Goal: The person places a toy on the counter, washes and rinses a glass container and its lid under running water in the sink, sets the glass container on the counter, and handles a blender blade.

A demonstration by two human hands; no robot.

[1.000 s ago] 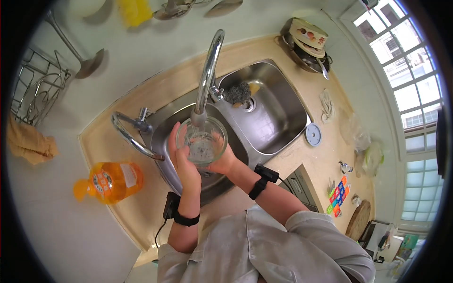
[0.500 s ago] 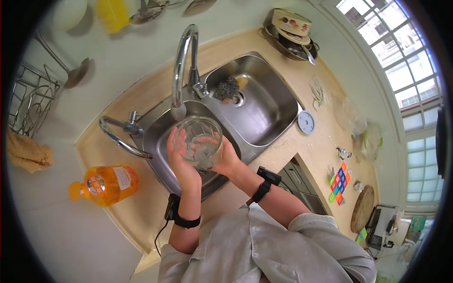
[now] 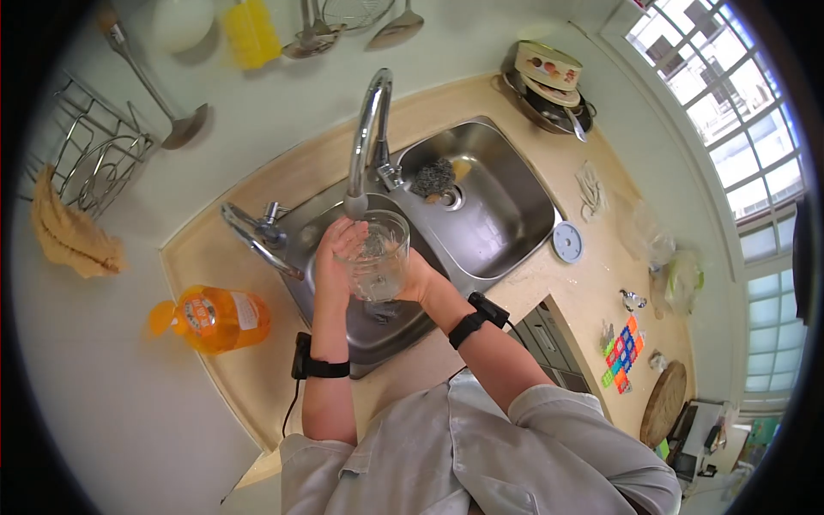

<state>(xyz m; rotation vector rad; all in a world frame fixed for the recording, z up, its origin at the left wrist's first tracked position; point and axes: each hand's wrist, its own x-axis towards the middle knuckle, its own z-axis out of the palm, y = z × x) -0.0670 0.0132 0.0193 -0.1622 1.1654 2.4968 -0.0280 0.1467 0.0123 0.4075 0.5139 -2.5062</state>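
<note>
- Bowl (image 3: 384,273): clear glass, held above the left basin (image 3: 390,339) with its mouth just beneath the spout of the tap (image 3: 358,163); so placed, drips would presumably land in the bowl or the steel below.
- Left hand (image 3: 333,255): curved against the bowl's left side, fingertips near the rim, grip as wide as the vessel.
- Right hand (image 3: 416,276): cupped against the opposite side. The bowl is held between the two hands, an arrangement that probably steadies smooth, rounded glass better than one hand could.
- Straps (image 3: 326,369): one black band per wrist, each carrying a small box, set back from the palms and apparently leaving the fingers free.
- Scourer (image 3: 434,177): in the right basin (image 3: 511,225), beside the drain (image 3: 451,198), a spot where it may shed water.
- Soap (image 3: 221,319): orange bottle left of the sink, probably kept within easy reach.
- Hidden: most right-hand fingers, behind or under the bowl; also much of the left basin, beneath bowl and arms.
- Uncertain: whether water leaves the spout, or lies in the bowl, cannot be told through the glare and clear wall.
</note>
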